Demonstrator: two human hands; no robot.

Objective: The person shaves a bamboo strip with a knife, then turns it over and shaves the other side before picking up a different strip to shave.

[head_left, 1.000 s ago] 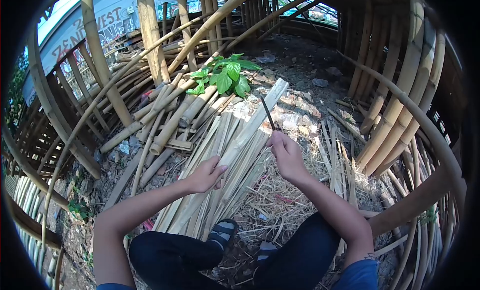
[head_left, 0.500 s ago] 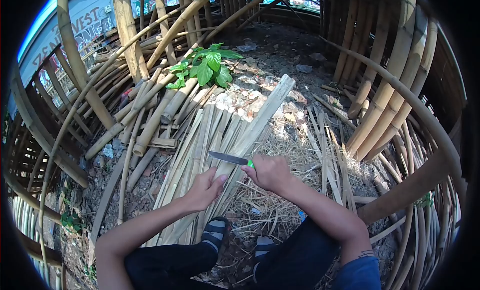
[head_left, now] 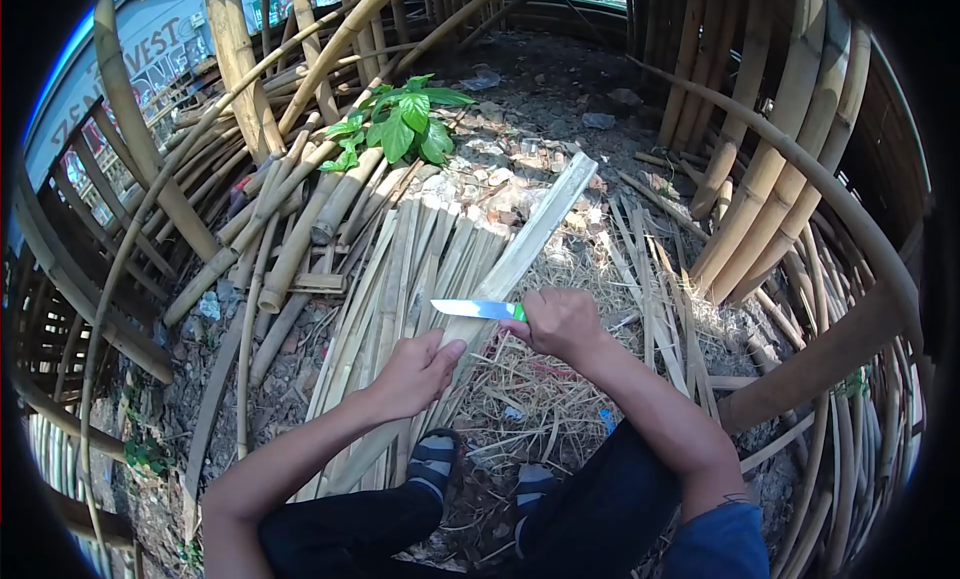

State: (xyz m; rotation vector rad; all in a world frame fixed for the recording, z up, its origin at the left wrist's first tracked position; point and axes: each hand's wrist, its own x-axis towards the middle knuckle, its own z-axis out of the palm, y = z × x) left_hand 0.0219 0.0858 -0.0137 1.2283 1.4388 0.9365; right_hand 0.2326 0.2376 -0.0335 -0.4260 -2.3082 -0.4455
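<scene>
In my right hand (head_left: 562, 322) is a knife (head_left: 474, 308) with a green handle, its bright blade pointing left across a long split bamboo strip (head_left: 541, 222). My left hand (head_left: 417, 372) is closed around the lower part of that strip, just below the blade. The strip slants up and to the right, its far end raised toward the rubble. Beneath it and to its left lies a pile of pale bamboo strips (head_left: 385, 279), fanned out on the ground. My fingers hide part of the knife handle and the strip's lower section.
Thin shavings (head_left: 525, 409) cover the ground by my sandalled feet. More strips (head_left: 650, 299) lie at the right. A leafy green plant (head_left: 400, 124) grows beyond the pile. Bamboo poles (head_left: 300, 229) are heaped at the left, and thick upright poles (head_left: 770, 199) stand on the right.
My right hand and the knife have shifted slightly right, and the blade has turned so it now catches the light. The left hand keeps its hold on the strip.
</scene>
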